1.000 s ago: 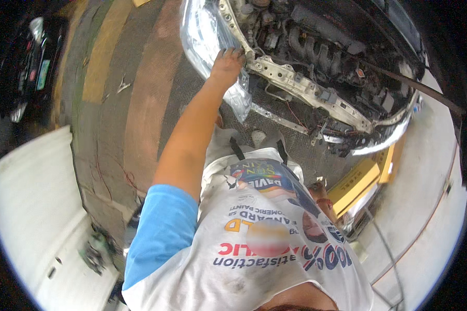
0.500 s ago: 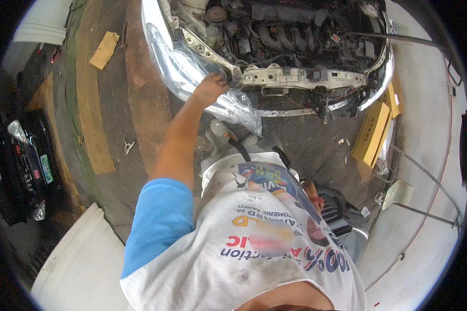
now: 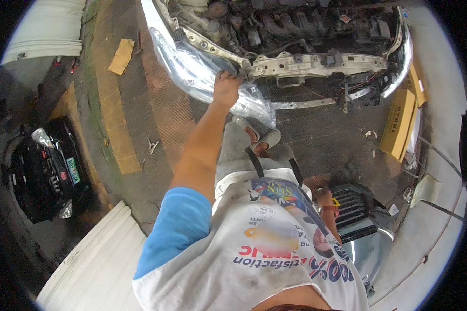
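Observation:
My left arm reaches forward to a headlight (image 3: 192,67) at the front corner of a car with its front end taken apart. Clear plastic film (image 3: 258,106) covers the headlight and hangs loose at its inner end. My left hand (image 3: 227,89) is at that inner end, fingers curled against the upper edge beside the pale metal crossmember (image 3: 316,65). Exactly what the fingertips grip is hidden. My right hand (image 3: 323,196) hangs low by my right hip, partly behind my shirt, its fingers unclear. A small yellow item (image 3: 336,202) shows beside it.
The engine bay (image 3: 296,28) is uncovered ahead. On the right are cardboard boxes (image 3: 398,124), a dark grille piece (image 3: 353,207) and a metal stand (image 3: 425,189). Brown cardboard (image 3: 121,56) and a small metal tool (image 3: 152,146) lie on the floor. A black car (image 3: 49,168) stands left.
The whole view has shifted, so the car and floor sit further right. My left hand stays at the headlight's inner end. My right hand and the grille piece show more fully.

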A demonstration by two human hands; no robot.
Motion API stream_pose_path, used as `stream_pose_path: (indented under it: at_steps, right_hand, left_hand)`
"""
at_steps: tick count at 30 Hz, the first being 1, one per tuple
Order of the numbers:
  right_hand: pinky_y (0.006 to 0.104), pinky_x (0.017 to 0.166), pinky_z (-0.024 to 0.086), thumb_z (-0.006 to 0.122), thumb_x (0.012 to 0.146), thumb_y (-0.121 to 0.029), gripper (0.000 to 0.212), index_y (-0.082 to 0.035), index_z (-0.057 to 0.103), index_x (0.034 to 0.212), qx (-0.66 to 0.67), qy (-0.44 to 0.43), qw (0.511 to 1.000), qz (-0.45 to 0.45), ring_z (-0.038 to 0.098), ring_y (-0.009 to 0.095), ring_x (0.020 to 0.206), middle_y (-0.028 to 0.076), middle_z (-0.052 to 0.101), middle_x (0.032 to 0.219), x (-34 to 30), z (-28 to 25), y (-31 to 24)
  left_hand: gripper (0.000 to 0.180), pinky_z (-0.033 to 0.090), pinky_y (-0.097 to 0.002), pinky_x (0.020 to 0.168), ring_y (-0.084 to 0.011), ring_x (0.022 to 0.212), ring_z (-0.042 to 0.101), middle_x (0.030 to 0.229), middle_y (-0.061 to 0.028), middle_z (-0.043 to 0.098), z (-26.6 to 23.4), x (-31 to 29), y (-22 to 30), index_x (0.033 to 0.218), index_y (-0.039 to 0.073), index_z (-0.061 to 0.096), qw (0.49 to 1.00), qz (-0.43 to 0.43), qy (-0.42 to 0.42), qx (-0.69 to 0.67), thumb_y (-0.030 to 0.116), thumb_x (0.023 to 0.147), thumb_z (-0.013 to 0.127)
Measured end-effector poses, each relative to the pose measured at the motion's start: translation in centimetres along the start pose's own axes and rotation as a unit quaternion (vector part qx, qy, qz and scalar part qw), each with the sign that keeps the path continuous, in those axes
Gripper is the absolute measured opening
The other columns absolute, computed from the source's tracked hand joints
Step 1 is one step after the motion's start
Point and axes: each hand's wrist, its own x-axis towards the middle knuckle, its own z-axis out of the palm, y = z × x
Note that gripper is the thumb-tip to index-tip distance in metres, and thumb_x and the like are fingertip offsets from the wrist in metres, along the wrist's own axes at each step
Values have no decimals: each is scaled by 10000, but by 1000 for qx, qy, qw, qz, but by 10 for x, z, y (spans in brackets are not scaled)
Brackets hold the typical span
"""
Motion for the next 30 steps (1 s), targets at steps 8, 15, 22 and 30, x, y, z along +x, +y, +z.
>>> stream_pose_path:
  at_steps: [8,15,22,30]
  right_hand:
    - [435,694,574,753,878,-278,403,-81,629,1207,149,-14,987,51,726,317,868,182,718,974,18,-11,-18]
    - [433,781,563,746,888,-253,438,-44,600,1245,246,34,967,64,717,324,965,208,709,1092,12,9,-100]
    - [424,855,538,760,884,-283,570,32,565,1318,98,86,991,-3,688,339,1031,234,688,1153,2,62,-201]
    - [309,647,471,773,907,-287,380,45,633,1027,408,123,901,76,611,155,722,66,664,831,-2,82,-317]
  left_hand:
    - [197,419,-507,988,-316,1131,577,1104,-104,696,-1,11,5,1008,139,731,1000,5,-12,-13,198,821,717]
    - [200,405,-489,1061,-280,1156,581,1130,-47,695,14,-1,-10,1018,135,746,994,103,40,-8,175,842,660]
    - [331,388,-503,1125,-347,1240,563,1291,-111,650,-24,2,-60,1221,124,697,981,165,-59,-87,255,924,634]
    - [531,316,-552,1160,-352,1361,479,1429,-104,588,-61,54,-202,1338,172,649,982,176,-24,63,541,964,576]
